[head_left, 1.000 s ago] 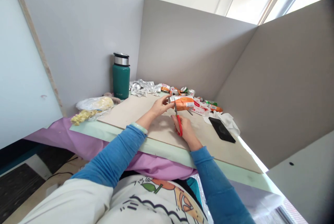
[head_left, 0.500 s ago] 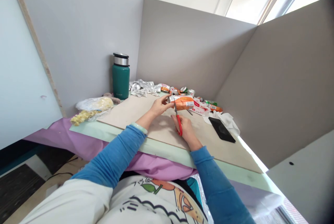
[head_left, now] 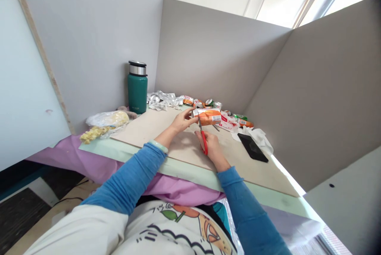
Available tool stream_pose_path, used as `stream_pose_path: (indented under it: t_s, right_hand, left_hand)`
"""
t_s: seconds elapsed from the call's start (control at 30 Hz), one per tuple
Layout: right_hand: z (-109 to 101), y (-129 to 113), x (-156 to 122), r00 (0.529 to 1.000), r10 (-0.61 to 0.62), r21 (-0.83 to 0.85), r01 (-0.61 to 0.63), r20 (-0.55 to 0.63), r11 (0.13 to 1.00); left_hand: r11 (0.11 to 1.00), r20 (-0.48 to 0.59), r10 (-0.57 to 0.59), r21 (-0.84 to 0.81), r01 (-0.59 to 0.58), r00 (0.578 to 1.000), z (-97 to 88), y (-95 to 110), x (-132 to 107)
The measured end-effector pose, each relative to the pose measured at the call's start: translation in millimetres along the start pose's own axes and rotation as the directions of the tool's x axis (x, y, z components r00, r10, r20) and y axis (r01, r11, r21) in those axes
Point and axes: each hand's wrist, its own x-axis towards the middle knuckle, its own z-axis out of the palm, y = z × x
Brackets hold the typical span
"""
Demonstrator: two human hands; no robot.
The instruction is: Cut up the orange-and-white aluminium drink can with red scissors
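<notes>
Over the middle of the board, my left hand grips one end of an orange and white drink can, which lies on its side in the air. The fingers wrap around the silver end. My right hand is closed around the red handles of a pair of scissors. The scissor blades point up and cross the can's side close to my left fingertips. Whether the blades have gone into the metal, I cannot tell.
A green bottle stands at the back left, near a plastic bag. Cut cans and silver scraps line the back. At right lie a black phone and white tissue. Grey partitions enclose the table.
</notes>
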Motion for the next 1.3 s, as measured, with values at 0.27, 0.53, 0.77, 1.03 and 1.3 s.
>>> stream_pose_path:
  t_s: [0.27, 0.53, 0.77, 1.03, 1.3]
  right_hand:
    - [0, 1, 1, 0.999, -0.017, -0.023, 0.017, -0.028, 1.0]
    - [1, 0, 1, 1.0, 0.023, 0.002, -0.023, -0.009, 1.0]
    - [1, 0, 0, 1.0, 0.025, 0.017, -0.025, 0.013, 1.0]
    - [2, 3, -2, 0.995, 0.039, 0.149, -0.052, 0.093, 0.987]
    - [1, -1, -4, 0.99, 0.067, 0.188, -0.089, 0.122, 0.978]
  left_hand:
    - [0.999, 0.009, 0.002, -0.038, -0.001, 1.0, 0.2, 1, -1]
    - [0.998, 0.029, 0.013, -0.057, -0.012, 0.999, 0.0, 2, -1]
    - [0.999, 0.015, 0.024, -0.039, -0.023, 1.0, -1.2, 0, -1]
    - [0.996, -0.054, 0.082, 0.033, -0.08, 0.995, -2.3, -7, 3]
    - [0.998, -0.047, 0.055, 0.036, -0.054, 0.997, -1.2, -9, 4]
